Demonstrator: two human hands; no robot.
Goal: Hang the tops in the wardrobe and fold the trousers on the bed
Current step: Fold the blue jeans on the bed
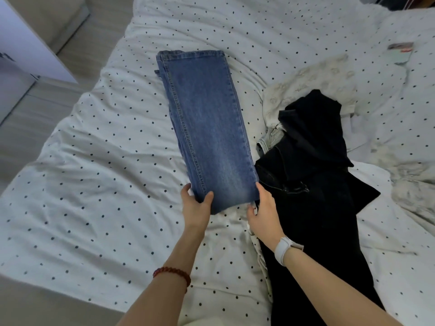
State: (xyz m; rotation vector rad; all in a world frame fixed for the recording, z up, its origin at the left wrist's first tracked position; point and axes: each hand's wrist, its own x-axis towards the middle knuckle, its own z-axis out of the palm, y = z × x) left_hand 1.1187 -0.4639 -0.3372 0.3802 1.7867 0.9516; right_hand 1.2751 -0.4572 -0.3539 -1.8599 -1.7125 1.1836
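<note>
**On the bed, blue jeans held at the near end**

Across the dotted bed cover lie folded blue jeans, a long strip running away from the person. Her left hand pinches the near left corner, thumb on top. Her right hand grips the near right corner. Black trousers lie crumpled just beside, over a pale garment.

One head-worn camera looks steeply down, close over the bed.
</note>
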